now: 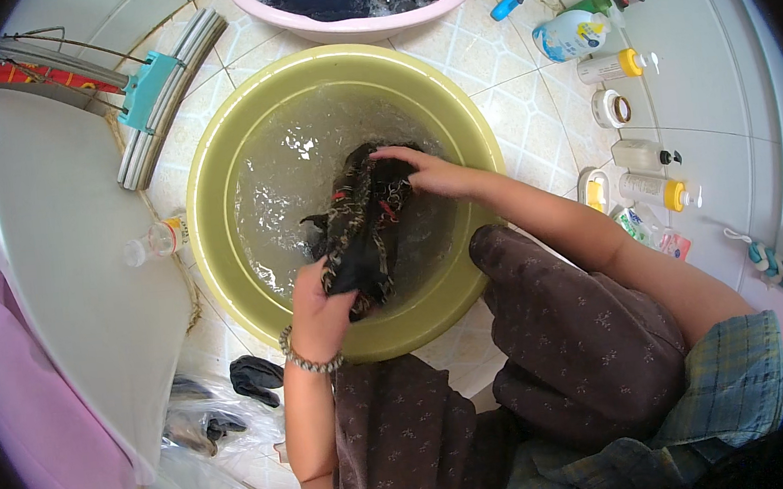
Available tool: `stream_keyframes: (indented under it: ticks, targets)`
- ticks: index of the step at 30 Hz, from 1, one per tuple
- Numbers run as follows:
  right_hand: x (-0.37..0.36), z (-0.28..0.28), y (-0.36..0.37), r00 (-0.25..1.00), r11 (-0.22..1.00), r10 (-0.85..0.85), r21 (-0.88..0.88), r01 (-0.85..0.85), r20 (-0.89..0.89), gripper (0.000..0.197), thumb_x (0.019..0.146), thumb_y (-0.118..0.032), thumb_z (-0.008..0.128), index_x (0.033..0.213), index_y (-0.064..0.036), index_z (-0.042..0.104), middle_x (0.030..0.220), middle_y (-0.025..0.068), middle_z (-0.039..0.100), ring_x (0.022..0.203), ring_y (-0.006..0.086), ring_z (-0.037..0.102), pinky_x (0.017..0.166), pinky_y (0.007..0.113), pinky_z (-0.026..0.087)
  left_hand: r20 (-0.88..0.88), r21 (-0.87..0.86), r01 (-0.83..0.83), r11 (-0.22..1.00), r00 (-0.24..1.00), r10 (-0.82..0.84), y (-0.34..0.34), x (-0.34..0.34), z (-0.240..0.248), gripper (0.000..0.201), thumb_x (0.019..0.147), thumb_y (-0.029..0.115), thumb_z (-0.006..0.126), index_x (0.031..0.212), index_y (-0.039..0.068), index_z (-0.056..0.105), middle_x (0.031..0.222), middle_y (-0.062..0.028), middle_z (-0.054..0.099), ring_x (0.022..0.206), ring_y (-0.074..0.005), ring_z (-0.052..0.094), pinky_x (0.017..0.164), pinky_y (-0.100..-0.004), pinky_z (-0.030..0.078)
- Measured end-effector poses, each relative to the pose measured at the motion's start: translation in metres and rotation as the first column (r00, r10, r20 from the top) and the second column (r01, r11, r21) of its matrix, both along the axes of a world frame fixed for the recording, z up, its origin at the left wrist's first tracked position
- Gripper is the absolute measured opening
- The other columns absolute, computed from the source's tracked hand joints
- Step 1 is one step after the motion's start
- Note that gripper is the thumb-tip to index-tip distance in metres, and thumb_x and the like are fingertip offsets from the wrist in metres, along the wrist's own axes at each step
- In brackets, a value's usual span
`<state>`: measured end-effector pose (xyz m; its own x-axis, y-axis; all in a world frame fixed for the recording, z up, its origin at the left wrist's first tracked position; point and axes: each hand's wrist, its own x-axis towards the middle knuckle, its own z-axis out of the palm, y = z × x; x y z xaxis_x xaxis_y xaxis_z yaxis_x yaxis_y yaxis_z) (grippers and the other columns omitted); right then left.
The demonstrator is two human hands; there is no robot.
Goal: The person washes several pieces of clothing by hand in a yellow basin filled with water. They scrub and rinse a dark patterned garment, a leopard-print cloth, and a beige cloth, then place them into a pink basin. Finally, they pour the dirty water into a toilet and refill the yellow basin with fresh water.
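A large yellow-green basin [228, 287] of cloudy grey water stands on the floor in front of my knees. Over the water I hold a wet black cloth item [353, 234] with pale patterned trim and small red marks; its exact kind does not show. My left hand [318, 311], with a beaded bracelet at the wrist, is closed on its near end. At its far end my right hand [427, 171] grips the fabric with bent fingers, some of them hidden by the cloth. Part of the item dips into the water.
A pink tub [372, 24] with dark laundry stands beyond the basin. Several bottles, such as a blue-white one [569, 36], line the right wall. A sponge mop [150, 93] leans at the left, near a clear bottle [157, 242]. Dark cloth [256, 379] and plastic bags [206, 447] lie lower left.
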<state>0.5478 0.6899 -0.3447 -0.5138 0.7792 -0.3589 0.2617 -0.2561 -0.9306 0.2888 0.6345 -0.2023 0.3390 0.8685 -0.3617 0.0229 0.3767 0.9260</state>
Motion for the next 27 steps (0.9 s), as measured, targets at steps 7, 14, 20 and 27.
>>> stream_keyframes:
  ticks: [7, 14, 20, 27]
  targets:
    - [-0.035, 0.001, -0.004, 0.817, 0.538, -0.565, -0.801, 0.262, -0.112, 0.046, 0.087, -0.039, 0.042, 0.124, -0.0121, 0.046, 0.113, 0.0078, 0.055, 0.097, 0.0189, 0.054, 0.084, 0.033, 0.044, 0.194, 0.232, 0.088, 0.969, 0.972, -0.135, 0.006, 0.024, 0.061, 0.018, 0.070, 0.002, 0.059, 0.088, -0.001, 0.059, 0.084, -0.0107, 0.062, 0.078, -0.0258, 0.061, 0.072, -0.0315, 0.046]
    - [-0.048, 0.013, -0.018, 0.783, 0.355, -0.564, -0.933, -0.056, -0.262, 0.038, 0.095, -0.031, 0.034, 0.118, -0.0069, 0.053, 0.113, 0.0083, 0.059, 0.098, 0.0185, 0.058, 0.086, 0.033, 0.047, 0.488, -0.366, -0.258, 0.894, 0.764, 0.421, -0.004, 0.023, 0.020, 0.046, 0.075, 0.000, 0.054, 0.120, 0.000, 0.046, 0.114, -0.0092, 0.056, 0.104, -0.0224, 0.056, 0.092, -0.0338, 0.042]
    - [-0.063, 0.047, -0.016, 0.660, 0.573, -0.585, -0.816, -0.075, -0.472, 0.038, 0.094, -0.031, 0.040, 0.120, -0.0065, 0.052, 0.117, 0.0089, 0.057, 0.100, 0.0175, 0.058, 0.086, 0.034, 0.049, 0.368, -0.377, -0.439, 0.816, 0.737, 0.567, -0.002, 0.007, -0.026, 0.044, 0.087, 0.016, 0.052, 0.128, 0.009, 0.036, 0.117, -0.0089, 0.053, 0.104, -0.0228, 0.055, 0.087, -0.0394, 0.048]
    - [-0.035, 0.019, -0.010, 0.761, 0.656, -0.424, -0.746, -0.116, -0.491, 0.039, 0.093, -0.031, 0.040, 0.120, -0.0046, 0.052, 0.118, 0.0096, 0.056, 0.102, 0.0176, 0.057, 0.088, 0.034, 0.047, -0.154, -0.194, -0.402, 0.895, 0.913, 0.377, 0.006, -0.030, -0.106, 0.038, 0.087, 0.006, 0.052, 0.123, -0.001, 0.041, 0.112, -0.0096, 0.056, 0.100, -0.0187, 0.055, 0.087, -0.0294, 0.044]
